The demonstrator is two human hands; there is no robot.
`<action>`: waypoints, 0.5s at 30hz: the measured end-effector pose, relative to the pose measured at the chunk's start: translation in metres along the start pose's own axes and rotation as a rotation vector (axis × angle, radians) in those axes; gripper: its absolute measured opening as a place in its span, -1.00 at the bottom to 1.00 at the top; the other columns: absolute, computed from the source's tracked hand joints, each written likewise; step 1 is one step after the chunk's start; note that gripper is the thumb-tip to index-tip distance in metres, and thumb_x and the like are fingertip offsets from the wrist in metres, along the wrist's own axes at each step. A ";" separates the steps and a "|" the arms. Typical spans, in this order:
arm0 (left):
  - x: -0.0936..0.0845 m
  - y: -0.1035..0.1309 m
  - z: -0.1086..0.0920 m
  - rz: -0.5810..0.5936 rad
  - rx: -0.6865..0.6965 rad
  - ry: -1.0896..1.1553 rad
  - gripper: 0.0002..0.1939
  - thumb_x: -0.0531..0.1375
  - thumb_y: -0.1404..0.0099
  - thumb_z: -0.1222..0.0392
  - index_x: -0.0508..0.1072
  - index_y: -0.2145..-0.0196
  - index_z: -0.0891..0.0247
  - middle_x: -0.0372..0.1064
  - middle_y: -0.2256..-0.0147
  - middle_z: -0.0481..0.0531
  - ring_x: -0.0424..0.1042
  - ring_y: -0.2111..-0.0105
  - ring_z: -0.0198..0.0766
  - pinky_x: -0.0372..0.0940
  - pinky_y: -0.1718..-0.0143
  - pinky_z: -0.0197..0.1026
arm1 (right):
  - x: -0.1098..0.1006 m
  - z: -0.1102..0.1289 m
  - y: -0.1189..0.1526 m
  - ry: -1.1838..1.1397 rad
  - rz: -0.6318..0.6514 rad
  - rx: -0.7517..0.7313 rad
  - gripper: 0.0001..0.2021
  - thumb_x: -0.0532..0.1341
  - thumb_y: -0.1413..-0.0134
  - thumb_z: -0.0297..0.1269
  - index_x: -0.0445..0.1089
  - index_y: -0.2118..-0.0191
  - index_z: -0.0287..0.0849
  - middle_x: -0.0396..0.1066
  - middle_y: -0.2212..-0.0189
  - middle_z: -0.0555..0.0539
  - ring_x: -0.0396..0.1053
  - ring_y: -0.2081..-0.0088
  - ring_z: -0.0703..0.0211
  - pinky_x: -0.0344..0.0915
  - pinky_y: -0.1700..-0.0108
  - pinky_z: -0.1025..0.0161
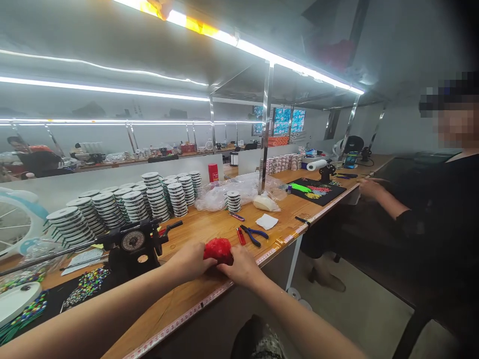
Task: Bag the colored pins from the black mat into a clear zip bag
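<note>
A crumpled red bundle (219,250), possibly a wrapped plastic bag, rests low over the wooden bench near its front edge. My left hand (193,262) grips its left side, and my right hand (242,268) grips its right side, thumbs toward me. What is inside the bundle cannot be seen. Just right of it lie a red lighter (241,236) and blue-handled pliers (255,234). Beyond them is a white paper piece (267,221), with a small cutter (237,217) nearby.
Stacked spools (134,199) stand at the back left. A black winding device (132,242) is left of my hands, near colored beads (88,286). Farther right are a metal post (266,129) and a black mat (318,192) with beads. Another person (430,209) sits at the right.
</note>
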State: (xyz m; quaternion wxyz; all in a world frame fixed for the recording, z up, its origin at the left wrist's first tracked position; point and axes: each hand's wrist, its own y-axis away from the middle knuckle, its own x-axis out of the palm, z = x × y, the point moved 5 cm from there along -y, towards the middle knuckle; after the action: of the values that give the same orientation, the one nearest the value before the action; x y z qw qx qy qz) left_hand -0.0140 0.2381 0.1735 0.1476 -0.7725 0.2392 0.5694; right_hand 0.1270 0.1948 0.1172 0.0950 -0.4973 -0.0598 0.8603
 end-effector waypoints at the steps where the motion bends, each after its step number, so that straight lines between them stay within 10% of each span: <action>1: 0.005 -0.003 0.002 0.004 -0.016 0.012 -0.66 0.11 -0.07 -0.11 0.37 0.46 0.26 0.41 0.41 0.15 0.39 0.38 -0.05 0.10 0.50 -0.19 | 0.001 -0.001 0.000 -0.023 0.009 0.006 -0.64 0.21 0.10 -0.03 0.38 0.28 -0.25 0.35 0.29 -0.18 0.30 0.22 0.03 0.19 0.21 0.19; 9: 0.030 -0.037 -0.006 0.177 -0.036 0.113 -0.46 0.22 0.10 -0.16 0.35 0.25 0.27 0.44 0.43 0.05 0.41 0.55 -0.17 0.19 0.65 -0.25 | 0.012 -0.005 0.001 -0.083 0.100 -0.090 -0.75 0.21 0.26 -0.35 0.35 0.31 -0.25 0.32 0.25 -0.15 0.26 0.22 0.09 0.16 0.26 0.26; 15: 0.031 -0.040 -0.028 0.174 0.041 -0.029 -0.73 0.22 0.10 0.06 0.42 0.47 0.31 0.40 0.44 0.21 0.42 0.38 0.05 0.26 0.43 -0.10 | 0.007 -0.004 0.005 -0.112 0.155 -0.209 -0.74 0.19 0.28 -0.41 0.35 0.31 -0.22 0.35 0.28 -0.10 0.27 0.25 0.11 0.16 0.29 0.28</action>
State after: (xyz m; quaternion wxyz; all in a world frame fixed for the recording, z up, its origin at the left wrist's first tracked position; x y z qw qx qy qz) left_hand 0.0374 0.2511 0.1510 0.1166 -0.7375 0.3148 0.5860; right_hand 0.1268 0.1913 0.1084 -0.0273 -0.4589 -0.1157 0.8805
